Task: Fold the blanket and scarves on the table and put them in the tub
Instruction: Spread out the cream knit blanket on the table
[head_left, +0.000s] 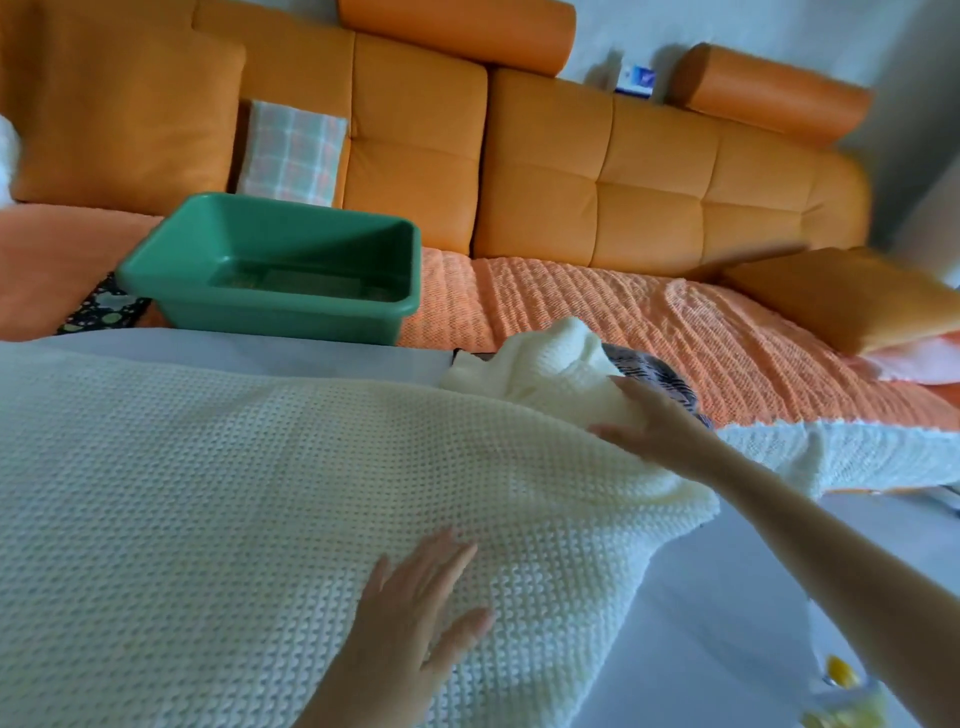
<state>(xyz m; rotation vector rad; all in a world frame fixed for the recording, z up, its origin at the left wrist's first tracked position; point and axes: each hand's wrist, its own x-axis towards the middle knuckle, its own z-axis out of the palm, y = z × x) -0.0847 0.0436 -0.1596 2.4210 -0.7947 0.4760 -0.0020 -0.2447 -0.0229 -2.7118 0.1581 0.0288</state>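
A cream waffle-knit blanket (218, 483) lies spread over the white table (737, 597), with a bunched corner at its far right. My left hand (415, 613) presses flat on the blanket near the front, fingers straight. My right hand (649, 421) rests on the bunched corner, fingers spread over the fabric. A dark patterned scarf (654, 374) peeks out from under that corner. The green tub (270, 265) stands empty on the sofa seat beyond the table's far edge.
An orange sofa (597, 182) with a ribbed orange cover fills the background. An orange cushion (841, 296) lies at the right, a checked cloth (291, 150) leans behind the tub. A glass with yellow bits (841, 680) stands at the table's front right.
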